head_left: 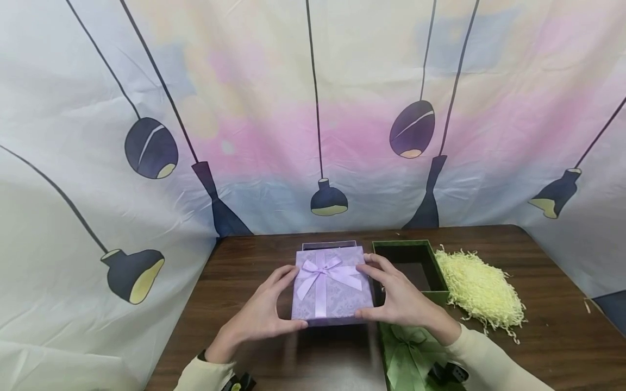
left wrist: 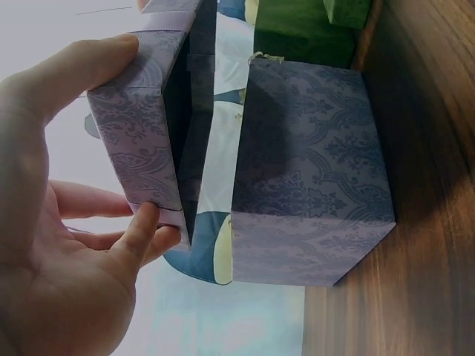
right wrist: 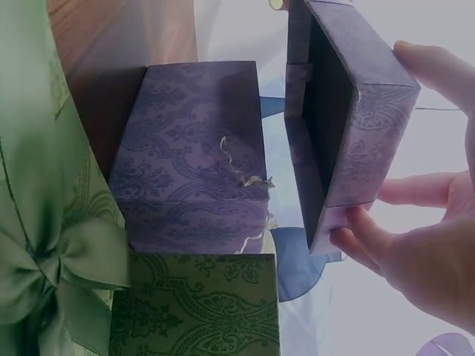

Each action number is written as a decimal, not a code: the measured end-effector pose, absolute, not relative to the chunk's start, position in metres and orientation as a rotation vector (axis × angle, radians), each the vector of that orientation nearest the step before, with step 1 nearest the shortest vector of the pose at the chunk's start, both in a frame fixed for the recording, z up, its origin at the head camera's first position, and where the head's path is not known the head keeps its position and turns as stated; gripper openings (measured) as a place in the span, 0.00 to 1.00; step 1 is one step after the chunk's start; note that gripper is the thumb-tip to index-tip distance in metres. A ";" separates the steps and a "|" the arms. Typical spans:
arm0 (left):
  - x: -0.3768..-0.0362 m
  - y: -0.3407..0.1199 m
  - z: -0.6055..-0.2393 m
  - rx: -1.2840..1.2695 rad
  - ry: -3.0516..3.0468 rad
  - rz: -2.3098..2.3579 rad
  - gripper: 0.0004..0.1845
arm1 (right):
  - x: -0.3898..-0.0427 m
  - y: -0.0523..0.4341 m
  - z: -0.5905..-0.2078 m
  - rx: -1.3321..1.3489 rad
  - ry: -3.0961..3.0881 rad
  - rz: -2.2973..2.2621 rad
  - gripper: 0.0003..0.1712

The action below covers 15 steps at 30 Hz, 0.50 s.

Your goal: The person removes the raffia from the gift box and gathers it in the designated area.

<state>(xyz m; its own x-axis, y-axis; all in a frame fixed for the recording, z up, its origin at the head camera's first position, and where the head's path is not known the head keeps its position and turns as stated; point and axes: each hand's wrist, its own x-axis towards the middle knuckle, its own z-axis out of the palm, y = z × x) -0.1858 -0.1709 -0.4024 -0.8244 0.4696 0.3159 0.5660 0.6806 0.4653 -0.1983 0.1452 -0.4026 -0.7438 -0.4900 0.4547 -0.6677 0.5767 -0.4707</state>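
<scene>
The left hand [head_left: 264,315] and right hand [head_left: 398,296] grip opposite edges of the purple lid [head_left: 330,285], held clear above the purple box [left wrist: 312,170] on the table [head_left: 538,347]. Judged from this, the lid is best kept level with even pressure on both sides. The lid lies between the palms; the open green box [head_left: 411,266] stands just right.

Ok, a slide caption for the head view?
Both hands hold the purple bowed lid above its box.
</scene>
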 end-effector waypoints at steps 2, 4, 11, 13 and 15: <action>-0.184 -0.171 -0.402 -0.847 -2.717 -0.838 0.55 | -0.197 0.145 -0.402 0.957 -2.533 0.929 0.49; -0.181 -0.171 -0.402 -0.848 -2.710 -0.839 0.55 | -0.195 0.146 -0.401 0.964 -2.528 0.936 0.49; -0.173 -0.171 -0.402 -0.874 -2.683 -0.837 0.56 | -0.188 0.148 -0.400 0.968 -2.526 0.946 0.49; -0.172 -0.171 -0.403 -0.881 -2.676 -0.836 0.56 | -0.186 0.149 -0.400 0.966 -2.524 0.948 0.49; -0.170 -0.171 -0.404 -0.886 -2.672 -0.835 0.56 | -0.185 0.150 -0.400 0.963 -2.524 0.954 0.48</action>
<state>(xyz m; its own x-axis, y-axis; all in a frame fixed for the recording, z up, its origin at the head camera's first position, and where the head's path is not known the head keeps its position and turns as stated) -0.1704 -0.1711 -0.4039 -0.7989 0.4854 0.3553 0.6013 0.6600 0.4504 -0.1846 0.1496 -0.4003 -0.7403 -0.4900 0.4602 -0.6719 0.5610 -0.4835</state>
